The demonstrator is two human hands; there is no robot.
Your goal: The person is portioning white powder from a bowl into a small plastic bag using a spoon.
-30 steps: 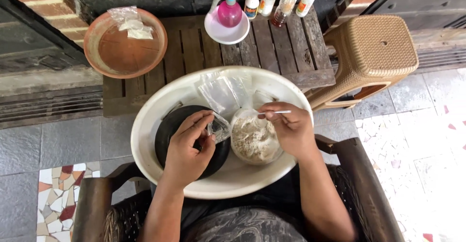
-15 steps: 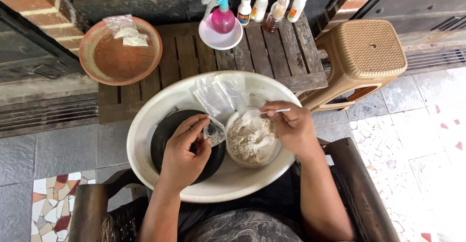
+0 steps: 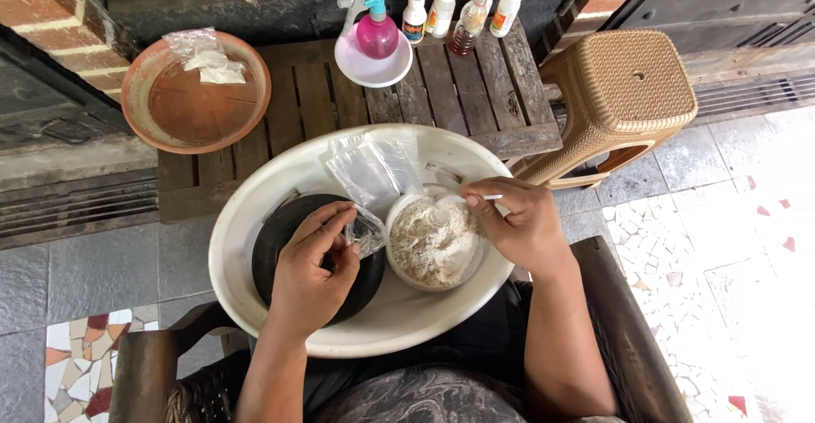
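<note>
From the head camera we look down into a wide white basin resting across our lap. Inside it sit a black bowl on the left and a clear round container of pale powder on the right, the two just beside each other.

Our left hand lies over the black bowl, its fingers pinched closed on a small clear plastic bag, which hangs between the bowl and the powder container. Our right hand rests at the right rim of the container, fingers closed around a thin white spoon handle that points left over the powder; we cannot tell what the far end of it carries. More empty clear bags lie in the back of the basin, touching the container's rim.

Beyond the basin stands a low wooden slatted table. On it are a terracotta saucer holding a few small packets, a white bowl with a pink spray bottle standing in it, and a row of small bottles just beside that. A tan woven plastic stool stands to the right of the table on the tiled floor.
</note>
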